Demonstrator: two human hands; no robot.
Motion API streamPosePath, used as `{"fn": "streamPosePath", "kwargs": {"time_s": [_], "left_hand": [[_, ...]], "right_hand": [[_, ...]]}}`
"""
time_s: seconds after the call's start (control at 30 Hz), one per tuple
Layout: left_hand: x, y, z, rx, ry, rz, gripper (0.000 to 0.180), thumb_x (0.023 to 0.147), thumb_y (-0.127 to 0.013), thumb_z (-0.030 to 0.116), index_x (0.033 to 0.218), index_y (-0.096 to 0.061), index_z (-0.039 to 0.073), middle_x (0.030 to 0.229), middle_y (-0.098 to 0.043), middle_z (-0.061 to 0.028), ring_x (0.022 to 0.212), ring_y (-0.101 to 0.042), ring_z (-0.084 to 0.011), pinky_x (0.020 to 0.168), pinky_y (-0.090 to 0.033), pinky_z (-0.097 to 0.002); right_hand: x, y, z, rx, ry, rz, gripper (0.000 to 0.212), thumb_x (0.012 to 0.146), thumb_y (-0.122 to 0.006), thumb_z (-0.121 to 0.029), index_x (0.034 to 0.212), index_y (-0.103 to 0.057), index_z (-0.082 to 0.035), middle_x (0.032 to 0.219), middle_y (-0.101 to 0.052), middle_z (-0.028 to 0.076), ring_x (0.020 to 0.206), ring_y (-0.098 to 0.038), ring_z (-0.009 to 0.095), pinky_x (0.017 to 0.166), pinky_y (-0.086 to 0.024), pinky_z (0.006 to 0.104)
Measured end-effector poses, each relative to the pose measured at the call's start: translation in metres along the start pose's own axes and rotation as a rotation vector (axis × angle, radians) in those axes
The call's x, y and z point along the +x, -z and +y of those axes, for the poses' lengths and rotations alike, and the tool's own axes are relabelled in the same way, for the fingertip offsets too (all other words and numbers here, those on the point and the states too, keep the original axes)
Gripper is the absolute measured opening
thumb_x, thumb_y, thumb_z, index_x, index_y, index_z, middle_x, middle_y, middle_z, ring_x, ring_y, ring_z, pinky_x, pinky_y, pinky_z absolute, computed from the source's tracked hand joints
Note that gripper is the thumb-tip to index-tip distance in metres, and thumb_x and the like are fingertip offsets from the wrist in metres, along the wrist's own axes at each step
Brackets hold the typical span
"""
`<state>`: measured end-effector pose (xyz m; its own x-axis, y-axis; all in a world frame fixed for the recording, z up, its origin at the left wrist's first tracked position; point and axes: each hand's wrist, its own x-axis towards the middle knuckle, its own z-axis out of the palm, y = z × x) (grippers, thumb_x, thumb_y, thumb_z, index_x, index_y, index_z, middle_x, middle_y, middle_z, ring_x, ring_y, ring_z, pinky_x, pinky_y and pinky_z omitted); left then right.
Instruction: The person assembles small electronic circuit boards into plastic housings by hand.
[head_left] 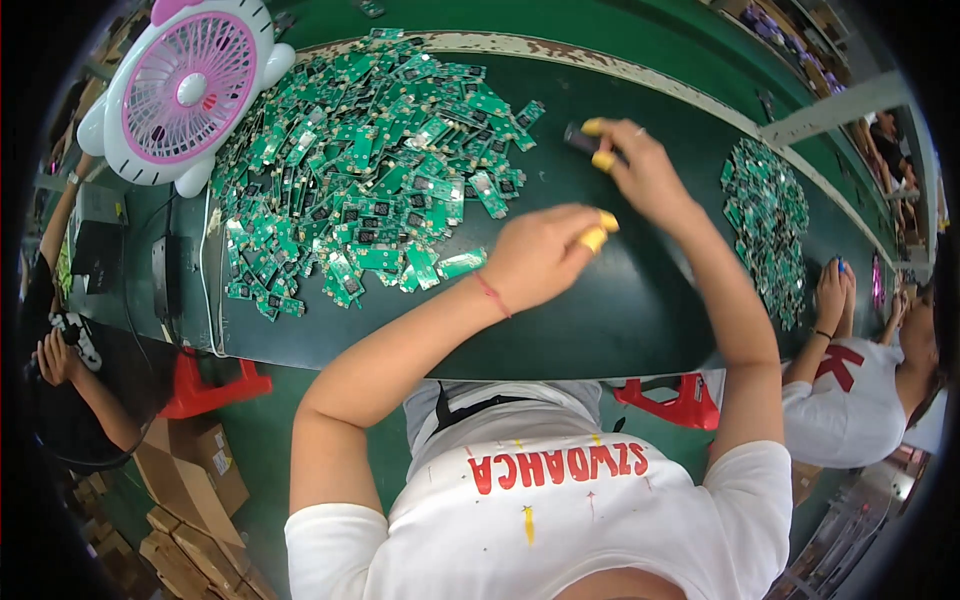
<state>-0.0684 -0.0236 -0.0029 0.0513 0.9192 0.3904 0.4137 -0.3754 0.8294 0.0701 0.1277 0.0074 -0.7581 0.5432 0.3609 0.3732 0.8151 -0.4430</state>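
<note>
On the dark green worktop, the right hand pinched a small dark component between capped fingers. Left hand rested loosely curled, gripping nothing visible, just right of the green circuit-board pile. Fan stood behind.

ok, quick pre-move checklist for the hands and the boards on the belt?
1. Right hand holds a small dark part in its fingertips: ok.
2. Left hand empty: cannot tell, it is curled.
3. Yellow finger covers on: ok on the fingertips that show.
4. Big pile of green boards near the left hand: ok.
5. Belt bare under both hands: ok.
6. Fan apart from the hands: ok.
</note>
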Motion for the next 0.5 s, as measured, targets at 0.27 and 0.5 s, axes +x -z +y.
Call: {"fn": "streamPosePath", "kwargs": {"time_s": [0.27,0.5], "left_hand": [[0.073,0.031,-0.042,0.971,-0.012,0.283,0.016,0.074,-0.058,0.012,0.088,-0.066,0.012,0.085,-0.061,-0.0071,0.086,-0.056,-0.0246,0.077,-0.044,-0.0365],[0.103,0.03,-0.059,1.058,0.136,0.015,0.021,0.076,-0.057,0.013,0.096,-0.065,0.013,0.09,-0.062,-0.0072,0.092,-0.056,-0.0256,0.079,-0.045,-0.0376]], "right_hand": [[-0.061,0.005,-0.042,-0.011,0.017,-0.003,0.037,0.075,-0.059,0.002,0.111,-0.05,-0.003,0.098,-0.049,0.012,0.091,-0.053,0.028,0.079,-0.045,0.035],[-0.065,0.0,-0.041,0.026,-0.015,-0.058,0.033,0.073,-0.06,0.002,0.105,-0.053,-0.003,0.092,-0.051,0.01,0.091,-0.052,0.028,0.083,-0.043,0.0361]]}}
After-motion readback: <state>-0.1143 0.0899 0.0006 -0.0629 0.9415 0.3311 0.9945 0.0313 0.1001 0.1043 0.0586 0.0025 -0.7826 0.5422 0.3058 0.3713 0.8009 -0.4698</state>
